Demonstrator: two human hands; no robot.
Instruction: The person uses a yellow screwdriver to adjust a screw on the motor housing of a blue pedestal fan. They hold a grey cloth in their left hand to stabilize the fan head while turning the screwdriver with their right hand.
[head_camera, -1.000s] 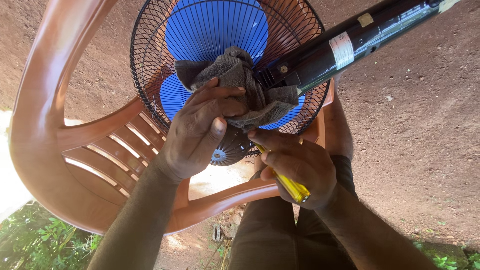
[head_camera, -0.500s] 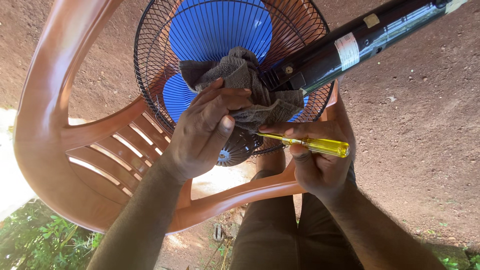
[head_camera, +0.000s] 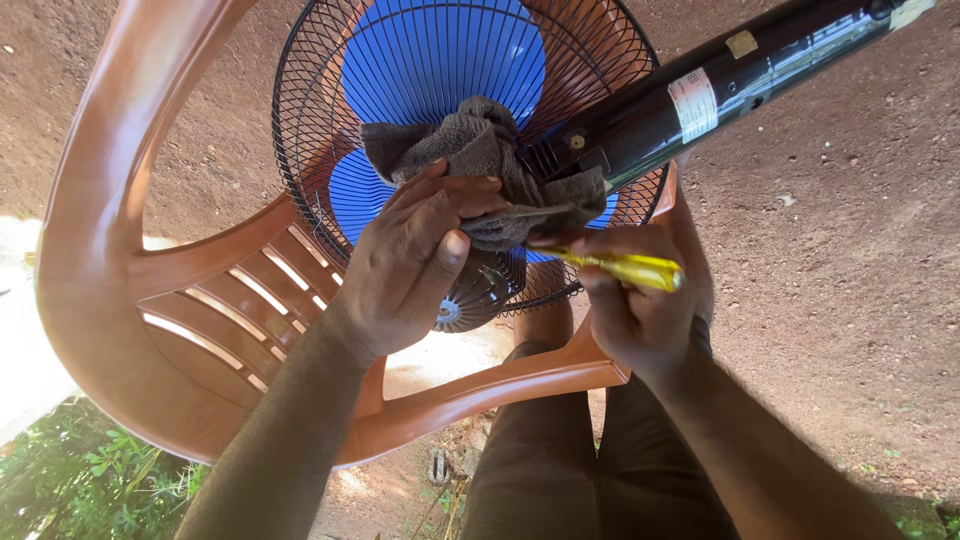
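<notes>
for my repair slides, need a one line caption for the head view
Left hand presses a grey cloth on a blue-bladed fan while right hand holds a yellow screwdriver.

Outdoors, daylight. Ground (head_camera: 860, 300) is bare reddish-brown packed dirt, scattered with small pebbles and pale flecks; it fills the right side and the upper left corner. A brown moulded plastic chair (head_camera: 100, 270) takes up the left and centre: broad curved frame, slatted panel with light showing through the gaps, one rail running across the lower middle. Strong sun; an overexposed pale patch (head_camera: 20, 330) lies at the left edge. Green leafy plants (head_camera: 90, 480) grow at the bottom left corner, and a few more at the bottom right edge.
</notes>
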